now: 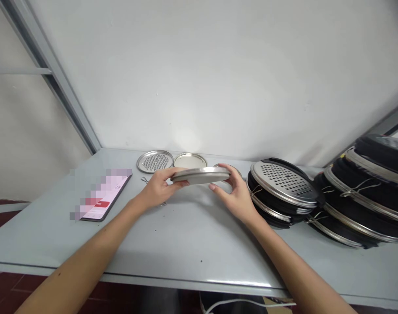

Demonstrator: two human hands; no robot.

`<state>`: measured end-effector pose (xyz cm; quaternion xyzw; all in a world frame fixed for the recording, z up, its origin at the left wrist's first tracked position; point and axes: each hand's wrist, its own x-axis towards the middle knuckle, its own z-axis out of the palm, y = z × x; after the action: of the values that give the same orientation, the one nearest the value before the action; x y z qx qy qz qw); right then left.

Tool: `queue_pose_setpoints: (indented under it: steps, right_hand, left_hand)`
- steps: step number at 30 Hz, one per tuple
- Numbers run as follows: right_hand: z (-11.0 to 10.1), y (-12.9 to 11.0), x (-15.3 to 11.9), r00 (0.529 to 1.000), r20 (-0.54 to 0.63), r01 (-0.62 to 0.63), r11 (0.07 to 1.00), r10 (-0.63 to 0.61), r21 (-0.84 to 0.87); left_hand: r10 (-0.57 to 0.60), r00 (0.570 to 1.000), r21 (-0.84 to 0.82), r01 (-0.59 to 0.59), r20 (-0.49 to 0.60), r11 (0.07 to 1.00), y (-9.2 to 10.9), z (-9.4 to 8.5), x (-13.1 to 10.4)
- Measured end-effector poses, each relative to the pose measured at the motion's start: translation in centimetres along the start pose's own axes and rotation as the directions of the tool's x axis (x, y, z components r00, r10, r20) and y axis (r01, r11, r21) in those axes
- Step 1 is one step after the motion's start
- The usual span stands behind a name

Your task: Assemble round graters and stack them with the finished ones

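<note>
Between my two hands a round metal disc with a raised rim (202, 175) is held up over the table, seen nearly edge-on. My left hand (159, 186) grips its left edge, thumb underneath. At the right edge my right hand (235, 192) has its fingers around the rim, with the thumb below. Behind the disc lie a round grater plate (155, 162) with many small raised holes and a plain round metal plate (190, 160). Another round item behind my right hand is mostly hidden. A small wire clip (144, 179) rests beside my left hand.
A phone (109, 196) lies on the grey table (173, 248) at the left. To the right stand a short stack of black-rimmed round graters (282, 181) and a taller stack (365, 196). A white wall rises behind; a white cable (245, 301) shows below the front edge.
</note>
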<state>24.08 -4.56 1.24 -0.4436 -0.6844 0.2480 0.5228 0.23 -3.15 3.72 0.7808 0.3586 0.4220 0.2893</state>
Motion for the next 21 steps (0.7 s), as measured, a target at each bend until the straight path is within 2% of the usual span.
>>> queue_pose_setpoints:
  steps: [3, 5, 9, 12, 14, 16, 19, 21]
  right_hand:
    - [0.4, 0.3, 0.1, 0.995, 0.075, -0.071, 0.982, 0.058, 0.173]
    - [0.7, 0.3, 0.0, 0.99, 0.124, -0.098, 0.961, 0.068, 0.257]
    - [1.0, -0.3, -0.2, 0.986, 0.155, -0.109, 0.942, 0.062, 0.316]
    - [0.8, -0.4, -0.2, 0.995, 0.098, -0.055, 0.966, 0.031, 0.251]
    - [0.6, -0.2, -0.2, 0.999, 0.023, 0.024, 0.992, -0.027, 0.125]
    - [0.3, -0.1, -0.4, 0.993, -0.036, 0.11, 0.992, -0.112, -0.066]
    - [-0.1, 0.0, -0.6, 0.968, -0.026, 0.231, 0.928, -0.249, -0.293]
    - [-0.2, 0.0, -0.6, 0.952, 0.019, 0.292, 0.891, -0.305, -0.347]
  left_hand:
    - [-0.038, 0.989, -0.123, 0.02, -0.144, 0.992, -0.5, 0.0, 0.2]
    - [-0.056, 0.982, -0.185, 0.022, -0.181, 0.982, -0.8, 0.0, 0.3]
    - [-0.112, 0.986, -0.239, 0.08, -0.124, 0.968, -0.8, -0.1, 0.5]
    - [-0.134, 0.988, -0.223, 0.114, -0.077, 0.968, -0.7, -0.2, 0.7]
    - [-0.143, 0.986, -0.149, 0.13, -0.08, 0.98, -0.7, -0.1, 0.8]
    - [-0.116, 0.98, 0.011, 0.12, -0.161, 0.993, -0.8, 0.0, 0.7]
    - [0.087, 0.951, 0.309, 0.009, -0.295, 0.951, -0.9, 0.2, 0.4]
    - [0.228, 0.934, 0.423, -0.095, -0.275, 0.901, -0.6, 0.3, 0.2]
